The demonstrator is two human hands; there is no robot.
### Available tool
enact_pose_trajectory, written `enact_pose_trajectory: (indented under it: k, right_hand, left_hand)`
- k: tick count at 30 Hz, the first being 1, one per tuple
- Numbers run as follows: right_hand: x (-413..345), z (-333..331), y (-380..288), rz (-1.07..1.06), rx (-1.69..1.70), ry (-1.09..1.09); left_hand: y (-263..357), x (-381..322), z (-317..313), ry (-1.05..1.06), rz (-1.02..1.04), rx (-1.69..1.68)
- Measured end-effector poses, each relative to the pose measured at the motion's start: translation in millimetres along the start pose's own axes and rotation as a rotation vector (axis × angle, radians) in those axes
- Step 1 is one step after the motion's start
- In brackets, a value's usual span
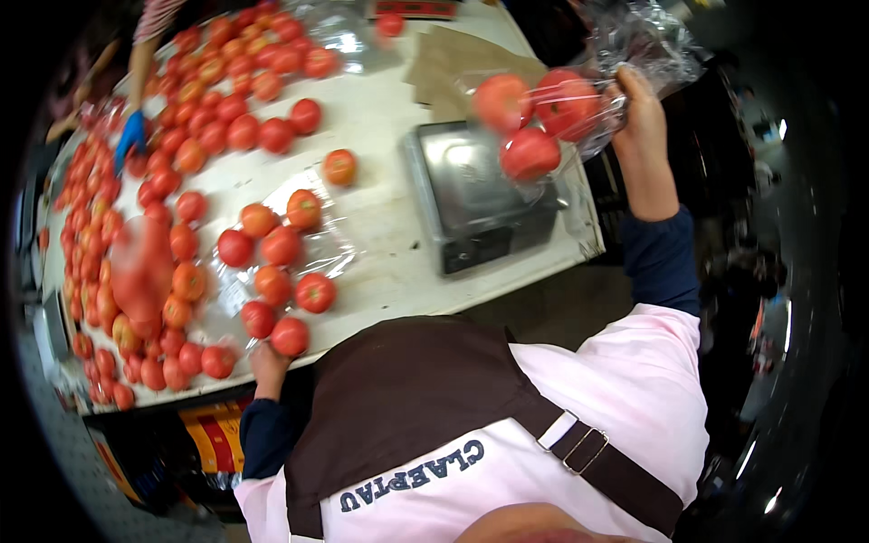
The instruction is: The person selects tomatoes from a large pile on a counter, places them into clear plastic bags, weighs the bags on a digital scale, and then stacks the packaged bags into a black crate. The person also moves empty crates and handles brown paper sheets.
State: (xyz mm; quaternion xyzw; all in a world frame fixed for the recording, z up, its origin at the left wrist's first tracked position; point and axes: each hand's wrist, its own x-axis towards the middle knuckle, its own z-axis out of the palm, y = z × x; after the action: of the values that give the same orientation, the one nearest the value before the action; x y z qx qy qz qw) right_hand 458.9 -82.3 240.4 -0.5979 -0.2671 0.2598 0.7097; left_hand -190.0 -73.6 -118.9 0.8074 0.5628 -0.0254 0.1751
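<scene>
Raised at the upper right, my right hand [638, 112] grips the gathered neck of a clear plastic bag [601, 125]. Three red tomatoes [529, 154] hang in that bag above a metal-topped weighing scale [468, 180]. My left hand [269, 366] is low at the table's near edge, beside a red tomato [290, 336] that partly hides its fingers. It is close to the rim of a flat clear plastic sheet or bag [231, 288] with several tomatoes [280, 246] lying on it. Whether the left fingers hold anything is hidden.
Loose tomatoes [183, 115] cover the left of the white table [380, 231]. A blurred reddish shape [142, 268] shows there. A co-worker's blue-gloved hand [131, 138] reaches among them. Brown cardboard [455, 64], crumpled clear plastic [346, 34] and a red device [415, 9] are at the far side.
</scene>
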Motion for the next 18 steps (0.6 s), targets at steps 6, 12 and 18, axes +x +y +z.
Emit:
enact_pose_trajectory:
  k: [6,12,18]
  right_hand:
    - [54.4,-280.9,-29.8,-0.167,-0.073,0.393]
    - [93.4,-519.6,43.0,-0.142,-0.395,0.668]
    - [162.4,-640.0,134.9,0.363,-2.054,0.455]
  left_hand:
    - [16.4,-34.1,28.0,0.197,-0.175,0.098]
    - [68.3,-37.5,33.1,0.189,-0.39,0.163]
    - [76.9,-112.0,16.4,-0.064,-0.506,-0.316]
